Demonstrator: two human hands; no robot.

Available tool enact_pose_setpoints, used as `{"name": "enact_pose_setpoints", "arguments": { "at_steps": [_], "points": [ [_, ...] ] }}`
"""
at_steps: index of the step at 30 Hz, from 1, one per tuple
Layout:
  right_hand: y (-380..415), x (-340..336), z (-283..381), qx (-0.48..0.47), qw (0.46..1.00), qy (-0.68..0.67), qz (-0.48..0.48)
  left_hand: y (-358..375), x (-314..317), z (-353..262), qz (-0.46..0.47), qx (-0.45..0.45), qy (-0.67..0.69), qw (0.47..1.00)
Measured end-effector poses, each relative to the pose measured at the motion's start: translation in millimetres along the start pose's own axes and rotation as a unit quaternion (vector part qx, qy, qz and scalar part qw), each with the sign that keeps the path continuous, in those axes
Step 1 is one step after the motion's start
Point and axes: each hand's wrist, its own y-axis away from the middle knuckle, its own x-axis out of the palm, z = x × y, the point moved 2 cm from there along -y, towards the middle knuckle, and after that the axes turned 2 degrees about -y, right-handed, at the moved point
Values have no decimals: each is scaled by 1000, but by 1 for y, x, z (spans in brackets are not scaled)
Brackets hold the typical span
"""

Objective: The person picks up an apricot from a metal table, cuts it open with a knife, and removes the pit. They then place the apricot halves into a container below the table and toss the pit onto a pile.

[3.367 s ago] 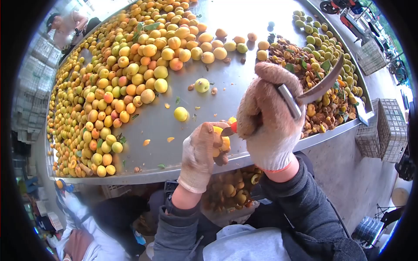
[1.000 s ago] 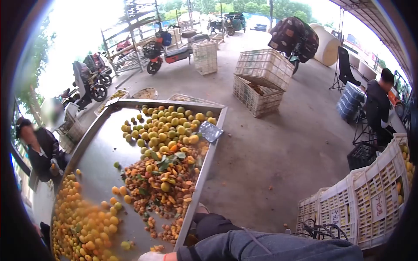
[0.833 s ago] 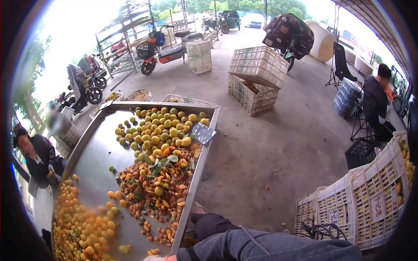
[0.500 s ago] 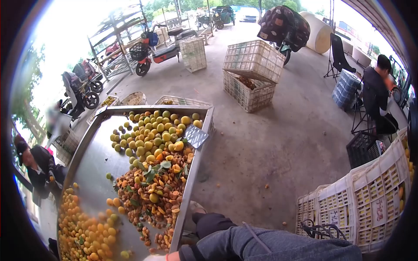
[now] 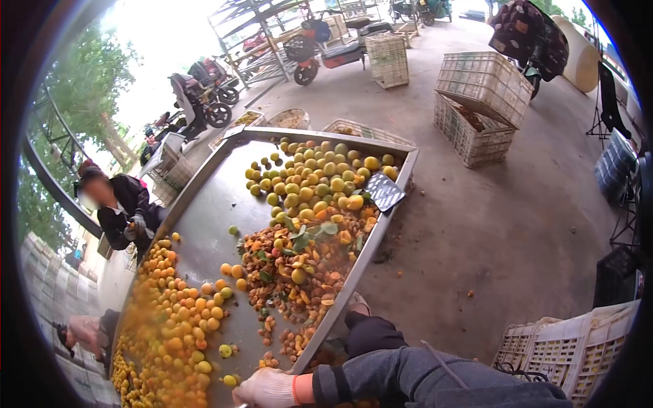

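My right hand [image 5: 264,389], in a white glove with an orange cuff, is at the bottom edge of the view, beside the metal table's near rim. Its fingers look curled, and what they hold, if anything, is cut off by the frame edge. My left hand is out of view. On the metal table [image 5: 207,204], orange-yellow apricots [image 5: 180,319] spread near and left of the hand. A heap of split apricot pieces and pits [image 5: 289,272] lies along the right side. Behind it sit greenish-yellow apricots [image 5: 320,170].
A metal plate with holes [image 5: 385,191] rests at the table's right rim. A person [image 5: 126,207] in gloves works across the table. Another person's arm [image 5: 85,333] shows at lower left. Plastic crates [image 5: 476,136] stand on the floor behind; more crates [image 5: 571,347] are at right.
The view has turned left, so the table and crates appear further right. My gloved right hand has come further into view at the bottom. The person seated at far right has left the view.
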Motion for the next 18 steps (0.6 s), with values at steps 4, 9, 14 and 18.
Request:
{"name": "enact_pose_setpoints", "arguments": {
  "at_steps": [4,9,14,18],
  "points": [
    [-6,-13,-15,106,981,-120,-113,9,-7,-10,-18,-43,75,996],
    [-17,-25,-55,201,977,15,-66,3,-67,73,159,-178,115,964],
    [-12,-54,-72,152,920,-212,-292,83,5,52,130,-164,-193,959],
    [-2,-89,-74,285,774,-456,-336,86,1,69,184,-36,-304,934]
  ]
}}
